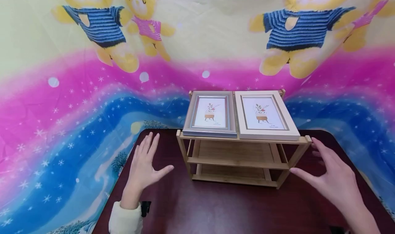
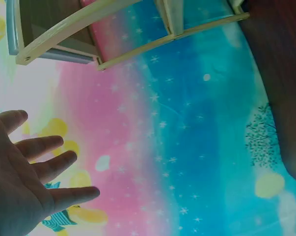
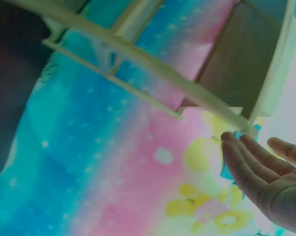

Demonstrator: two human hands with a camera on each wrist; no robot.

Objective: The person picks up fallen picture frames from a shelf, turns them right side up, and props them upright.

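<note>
A small wooden shelf rack [image 1: 240, 160] stands on the dark red table [image 1: 216, 210]. On its top lie two picture frames side by side: a silver frame [image 1: 211, 114] on the left and a cream frame [image 1: 264, 115] on the right, each with a plant drawing. My left hand [image 1: 145, 165] hovers open to the left of the rack, fingers spread, holding nothing. My right hand [image 1: 331, 177] is open beside the rack's right end, fingertips near its top corner. The left hand [image 2: 25, 177] and right hand [image 3: 268, 177] appear empty in the wrist views, with the rack [image 2: 103, 34] [image 3: 152, 73] above them.
A bright cloth [image 1: 77, 107] with teddy bears, pink and blue bands and stars hangs behind the table and drapes over its left side. The rack's two lower shelves hold nothing. Bare table surface lies in front of the rack.
</note>
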